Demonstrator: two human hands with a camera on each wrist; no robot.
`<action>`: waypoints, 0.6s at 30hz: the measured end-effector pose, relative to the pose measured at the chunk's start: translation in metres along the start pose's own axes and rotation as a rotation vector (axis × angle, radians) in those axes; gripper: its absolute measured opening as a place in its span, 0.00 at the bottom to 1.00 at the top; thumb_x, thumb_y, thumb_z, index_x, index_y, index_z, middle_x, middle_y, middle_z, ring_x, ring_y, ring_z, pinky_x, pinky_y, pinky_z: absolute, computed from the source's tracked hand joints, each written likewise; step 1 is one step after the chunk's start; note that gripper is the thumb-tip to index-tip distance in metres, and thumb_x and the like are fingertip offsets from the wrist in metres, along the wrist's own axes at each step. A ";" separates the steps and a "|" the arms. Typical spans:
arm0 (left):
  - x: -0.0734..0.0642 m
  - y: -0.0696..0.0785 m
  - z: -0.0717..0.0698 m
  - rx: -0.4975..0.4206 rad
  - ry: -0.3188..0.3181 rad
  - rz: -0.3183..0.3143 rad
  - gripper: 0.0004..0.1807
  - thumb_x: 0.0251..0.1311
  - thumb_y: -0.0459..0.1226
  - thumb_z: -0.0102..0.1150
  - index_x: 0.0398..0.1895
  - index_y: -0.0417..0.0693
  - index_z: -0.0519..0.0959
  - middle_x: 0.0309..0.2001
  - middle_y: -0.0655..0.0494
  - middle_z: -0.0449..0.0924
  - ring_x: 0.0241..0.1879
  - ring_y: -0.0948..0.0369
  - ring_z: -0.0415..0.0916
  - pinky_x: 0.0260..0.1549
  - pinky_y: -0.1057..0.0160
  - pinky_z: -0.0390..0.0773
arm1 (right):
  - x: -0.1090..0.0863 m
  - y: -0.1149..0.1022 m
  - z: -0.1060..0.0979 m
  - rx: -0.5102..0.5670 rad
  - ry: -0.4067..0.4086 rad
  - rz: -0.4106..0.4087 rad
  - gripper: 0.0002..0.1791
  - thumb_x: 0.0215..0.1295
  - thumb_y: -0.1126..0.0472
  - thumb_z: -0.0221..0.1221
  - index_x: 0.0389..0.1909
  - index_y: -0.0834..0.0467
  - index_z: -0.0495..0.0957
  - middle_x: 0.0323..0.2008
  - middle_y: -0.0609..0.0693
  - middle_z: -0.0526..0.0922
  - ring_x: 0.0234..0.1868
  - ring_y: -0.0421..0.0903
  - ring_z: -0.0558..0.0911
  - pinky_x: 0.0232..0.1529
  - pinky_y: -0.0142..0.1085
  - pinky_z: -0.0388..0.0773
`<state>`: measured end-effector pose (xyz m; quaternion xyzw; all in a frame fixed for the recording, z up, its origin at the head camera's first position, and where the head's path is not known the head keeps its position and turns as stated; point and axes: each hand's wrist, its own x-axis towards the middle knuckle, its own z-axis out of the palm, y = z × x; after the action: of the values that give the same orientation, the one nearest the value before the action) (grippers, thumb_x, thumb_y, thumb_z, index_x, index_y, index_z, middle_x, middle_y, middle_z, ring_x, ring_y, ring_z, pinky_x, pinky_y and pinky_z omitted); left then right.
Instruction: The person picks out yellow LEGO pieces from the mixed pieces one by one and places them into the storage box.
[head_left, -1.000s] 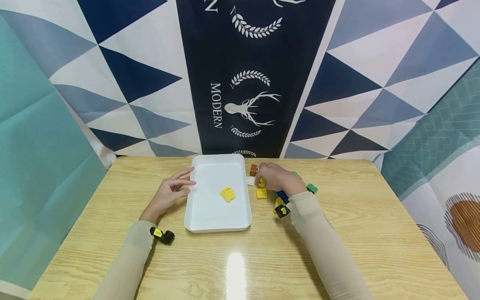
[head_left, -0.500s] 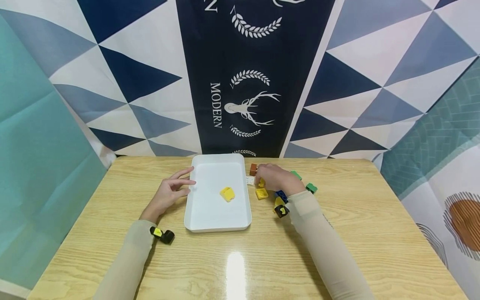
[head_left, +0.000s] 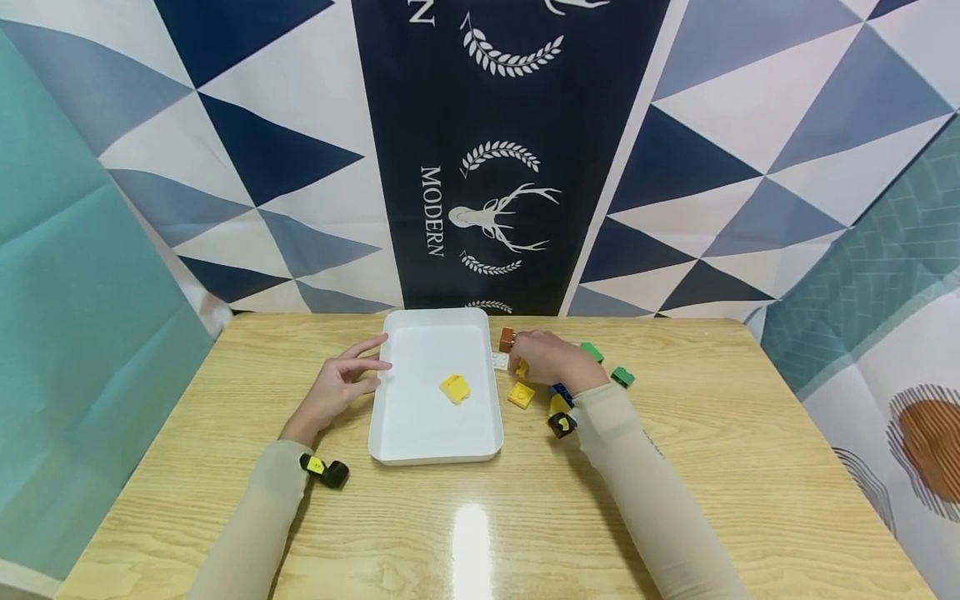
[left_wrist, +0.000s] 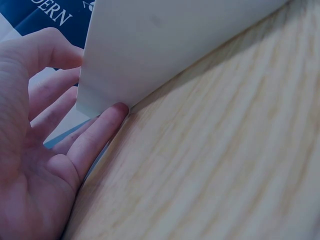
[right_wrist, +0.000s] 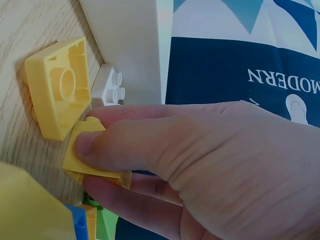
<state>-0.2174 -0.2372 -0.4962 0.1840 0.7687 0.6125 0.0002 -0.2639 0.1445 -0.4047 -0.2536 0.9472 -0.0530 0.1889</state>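
Observation:
My left hand [head_left: 341, 387] rests at the left side of the white tray [head_left: 390, 437], fingers fairly straight, tips touching its rim and outer wall. The left wrist view shows one fingertip [left_wrist: 119, 109] against the wall's foot. Inside the tray lies a yellow toy brick [head_left: 455, 388]. Right of the tray, my right hand [head_left: 551, 358] pinches another yellow brick [right_wrist: 95, 155] between thumb and fingers, partly hidden by them. Close by, a square yellow brick [right_wrist: 57, 87] is tipped, its hollow underside showing in the right wrist view.
A white brick [head_left: 500, 360] stands against the tray's right wall, with a brown brick [head_left: 507, 339] behind it. Blue [head_left: 561, 392] and yellow bricks lie under the right wrist. Two green bricks [head_left: 622, 377] lie farther right. A patterned cloth [head_left: 487, 167] hangs behind the table.
The right hand has shifted very slightly left. The square yellow brick beside it has turned and slid a little toward the person. The left hand and tray look unmoved.

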 end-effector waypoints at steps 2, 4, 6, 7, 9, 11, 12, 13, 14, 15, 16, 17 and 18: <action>0.000 0.000 0.000 0.002 0.001 -0.003 0.14 0.72 0.21 0.63 0.57 0.21 0.86 0.86 0.30 0.64 0.83 0.25 0.64 0.70 0.85 0.71 | 0.000 0.000 0.000 -0.001 0.001 -0.001 0.19 0.71 0.73 0.68 0.58 0.54 0.93 0.60 0.54 0.91 0.62 0.55 0.86 0.76 0.53 0.84; 0.000 0.000 0.000 0.005 0.000 -0.003 0.14 0.72 0.21 0.63 0.57 0.21 0.86 0.86 0.30 0.64 0.83 0.25 0.64 0.70 0.85 0.71 | 0.000 0.000 0.000 -0.003 0.002 -0.004 0.19 0.71 0.73 0.69 0.58 0.54 0.93 0.60 0.54 0.91 0.62 0.55 0.86 0.75 0.53 0.84; 0.001 0.000 0.000 0.008 0.000 -0.002 0.14 0.72 0.21 0.63 0.57 0.21 0.86 0.86 0.30 0.64 0.83 0.25 0.64 0.70 0.85 0.70 | 0.000 0.000 0.000 -0.006 0.003 -0.004 0.19 0.71 0.73 0.69 0.58 0.54 0.93 0.60 0.54 0.91 0.61 0.55 0.86 0.75 0.53 0.84; 0.001 0.000 0.000 0.007 0.000 -0.003 0.14 0.72 0.21 0.63 0.57 0.21 0.86 0.86 0.30 0.64 0.83 0.25 0.64 0.70 0.85 0.71 | 0.000 0.000 0.000 -0.007 0.002 -0.003 0.19 0.71 0.73 0.69 0.58 0.54 0.93 0.60 0.54 0.90 0.60 0.54 0.86 0.74 0.52 0.84; 0.000 0.000 0.000 0.007 0.000 0.000 0.14 0.72 0.21 0.63 0.57 0.21 0.86 0.86 0.29 0.64 0.83 0.25 0.65 0.70 0.85 0.71 | 0.000 0.000 0.000 -0.007 0.000 -0.002 0.19 0.71 0.74 0.69 0.58 0.54 0.93 0.61 0.54 0.90 0.60 0.54 0.86 0.74 0.52 0.85; 0.000 0.000 0.000 0.003 0.002 0.001 0.14 0.72 0.20 0.63 0.57 0.20 0.86 0.86 0.29 0.64 0.83 0.25 0.65 0.69 0.85 0.71 | 0.000 -0.001 0.000 -0.006 -0.003 0.000 0.20 0.71 0.74 0.69 0.58 0.54 0.93 0.62 0.54 0.90 0.61 0.54 0.86 0.74 0.52 0.85; 0.000 0.000 0.000 0.003 0.002 0.002 0.14 0.71 0.20 0.63 0.57 0.20 0.86 0.86 0.29 0.64 0.83 0.25 0.65 0.69 0.85 0.72 | 0.000 -0.001 -0.001 -0.009 -0.005 -0.003 0.20 0.71 0.74 0.69 0.58 0.54 0.93 0.62 0.54 0.90 0.61 0.54 0.86 0.74 0.52 0.85; 0.000 0.000 0.000 0.003 0.001 0.004 0.14 0.72 0.20 0.63 0.57 0.20 0.86 0.86 0.29 0.64 0.82 0.24 0.65 0.69 0.85 0.72 | -0.001 -0.002 -0.001 -0.007 -0.008 -0.002 0.20 0.71 0.74 0.68 0.58 0.54 0.93 0.62 0.55 0.90 0.61 0.54 0.86 0.74 0.52 0.85; 0.000 0.000 0.000 0.004 0.001 0.005 0.14 0.72 0.20 0.63 0.57 0.20 0.86 0.86 0.29 0.64 0.82 0.24 0.65 0.69 0.85 0.71 | -0.001 -0.002 -0.001 -0.004 -0.009 -0.001 0.20 0.72 0.74 0.68 0.58 0.54 0.93 0.63 0.55 0.90 0.62 0.55 0.86 0.74 0.52 0.85; 0.000 0.000 0.000 0.004 0.000 0.004 0.14 0.72 0.20 0.63 0.57 0.20 0.86 0.86 0.29 0.64 0.82 0.24 0.65 0.69 0.85 0.71 | -0.002 -0.003 -0.001 -0.003 -0.011 0.000 0.19 0.72 0.74 0.68 0.58 0.54 0.93 0.63 0.55 0.90 0.62 0.55 0.86 0.75 0.52 0.85; 0.000 0.001 0.000 0.005 -0.001 0.005 0.14 0.72 0.20 0.63 0.57 0.21 0.86 0.86 0.29 0.64 0.82 0.24 0.65 0.70 0.85 0.71 | -0.002 -0.003 -0.002 -0.002 -0.012 0.000 0.19 0.72 0.74 0.68 0.58 0.54 0.93 0.63 0.55 0.90 0.62 0.55 0.86 0.75 0.52 0.85; 0.000 0.001 0.000 0.005 -0.002 0.006 0.14 0.72 0.21 0.63 0.57 0.21 0.86 0.86 0.29 0.64 0.82 0.24 0.65 0.70 0.85 0.71 | -0.002 -0.003 -0.002 -0.003 -0.014 -0.001 0.19 0.72 0.74 0.68 0.58 0.54 0.93 0.63 0.55 0.90 0.62 0.55 0.86 0.75 0.52 0.84; 0.000 0.001 0.000 0.007 -0.003 0.007 0.14 0.72 0.21 0.63 0.56 0.21 0.86 0.86 0.29 0.64 0.82 0.24 0.65 0.70 0.85 0.71 | -0.002 -0.003 -0.002 -0.003 -0.015 -0.001 0.19 0.72 0.74 0.68 0.58 0.54 0.93 0.63 0.55 0.90 0.62 0.55 0.86 0.75 0.52 0.84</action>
<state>-0.2170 -0.2368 -0.4953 0.1876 0.7702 0.6096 -0.0016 -0.2616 0.1432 -0.4012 -0.2545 0.9458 -0.0495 0.1957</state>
